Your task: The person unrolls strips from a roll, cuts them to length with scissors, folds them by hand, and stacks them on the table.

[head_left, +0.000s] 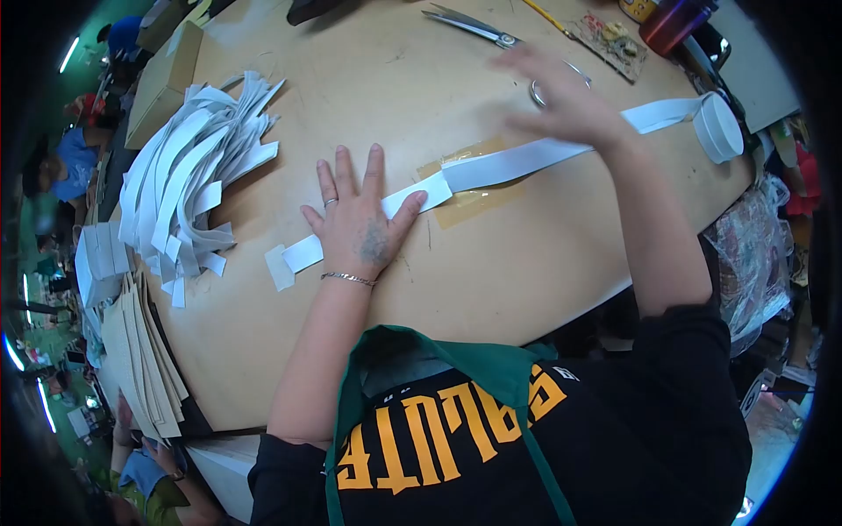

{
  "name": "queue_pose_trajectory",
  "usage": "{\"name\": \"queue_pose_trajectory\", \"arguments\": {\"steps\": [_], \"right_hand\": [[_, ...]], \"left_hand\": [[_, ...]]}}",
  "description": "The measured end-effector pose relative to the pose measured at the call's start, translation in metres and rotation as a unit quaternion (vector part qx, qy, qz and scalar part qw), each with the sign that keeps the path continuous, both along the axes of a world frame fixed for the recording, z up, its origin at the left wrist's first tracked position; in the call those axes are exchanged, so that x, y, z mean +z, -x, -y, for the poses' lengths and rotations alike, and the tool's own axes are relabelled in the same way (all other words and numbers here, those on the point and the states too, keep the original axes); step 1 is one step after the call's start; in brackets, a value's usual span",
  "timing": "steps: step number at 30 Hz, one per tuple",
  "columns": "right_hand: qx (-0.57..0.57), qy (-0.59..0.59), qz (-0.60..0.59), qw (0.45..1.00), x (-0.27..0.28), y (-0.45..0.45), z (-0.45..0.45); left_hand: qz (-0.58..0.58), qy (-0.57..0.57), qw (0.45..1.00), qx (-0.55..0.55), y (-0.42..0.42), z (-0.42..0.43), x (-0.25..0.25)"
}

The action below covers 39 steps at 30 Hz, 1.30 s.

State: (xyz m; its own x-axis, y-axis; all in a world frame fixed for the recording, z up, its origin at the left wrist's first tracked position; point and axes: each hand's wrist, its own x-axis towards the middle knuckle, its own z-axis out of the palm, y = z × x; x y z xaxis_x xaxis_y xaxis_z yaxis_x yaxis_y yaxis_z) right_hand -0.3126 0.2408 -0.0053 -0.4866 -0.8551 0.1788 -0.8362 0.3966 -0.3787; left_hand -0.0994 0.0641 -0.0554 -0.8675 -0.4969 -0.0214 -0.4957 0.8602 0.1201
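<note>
Partly hidden, the white strip point(432, 189) lies on the table point(526, 254) beneath my left hand point(361, 219), flat with fingers spread; my right hand point(566, 101), blurred but ungripped, covers part of the scissors point(478, 28), touching or not I can't tell

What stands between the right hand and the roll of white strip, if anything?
Nothing visible blocks the way from the right hand to the roll; only the unrolled strip itself spans that stretch.
</note>
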Motion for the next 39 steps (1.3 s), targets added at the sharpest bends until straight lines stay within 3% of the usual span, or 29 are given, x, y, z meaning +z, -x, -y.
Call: {"name": "queue_pose_trajectory", "arguments": {"steps": [1, 4, 7, 8, 12, 15, 21, 24, 27, 33, 36, 39], "right_hand": [[0.076, 0.003, 0.074, 0.994, -0.006, -0.015, 0.002], [0.069, -0.188, 0.170, 0.965, -0.009, -0.034, 0.017], [-0.095, -0.056, -0.030, 0.993, -0.025, -0.024, 0.026], [-0.108, 0.103, -0.199, 0.969, -0.033, -0.026, 0.029], [0.077, 0.101, -0.083, 0.988, -0.028, -0.076, 0.015], [0.091, 0.061, -0.064, 0.992, -0.054, -0.106, -0.001], [0.024, 0.012, 0.072, 0.997, -0.041, -0.111, 0.003], [0.035, 0.085, 0.032, 0.995, -0.041, -0.107, 0.021], [0.024, -0.003, 0.041, 0.999, -0.040, -0.106, 0.041], [0.026, -0.157, 0.074, 0.984, -0.022, -0.092, 0.062], [0.004, -0.177, 0.059, 0.983, -0.009, -0.103, 0.067], [-0.012, -0.097, 0.132, 0.986, -0.009, -0.109, 0.059]], "left_hand": [[-0.001, 0.007, 1.000, -0.003, -0.001, 0.000, -0.001], [0.003, 0.009, 1.000, -0.006, 0.001, -0.001, 0.002], [0.003, 0.005, 1.000, 0.000, 0.000, -0.003, 0.001], [0.000, 0.006, 1.000, 0.001, 0.000, -0.002, 0.001], [-0.004, 0.003, 1.000, 0.000, 0.000, -0.001, 0.002], [-0.009, 0.001, 1.000, -0.001, 0.000, -0.002, 0.000], [-0.013, -0.008, 1.000, 0.001, 0.000, -0.002, 0.001], [-0.020, -0.015, 1.000, 0.002, -0.002, -0.001, 0.000], [-0.031, -0.027, 0.999, 0.003, -0.003, 0.000, 0.000], [-0.170, -0.074, 0.982, -0.028, -0.010, 0.002, -0.015], [-0.217, -0.112, 0.966, -0.086, -0.022, 0.008, -0.012], [-0.299, -0.208, 0.916, -0.166, -0.033, 0.016, -0.006]]}}
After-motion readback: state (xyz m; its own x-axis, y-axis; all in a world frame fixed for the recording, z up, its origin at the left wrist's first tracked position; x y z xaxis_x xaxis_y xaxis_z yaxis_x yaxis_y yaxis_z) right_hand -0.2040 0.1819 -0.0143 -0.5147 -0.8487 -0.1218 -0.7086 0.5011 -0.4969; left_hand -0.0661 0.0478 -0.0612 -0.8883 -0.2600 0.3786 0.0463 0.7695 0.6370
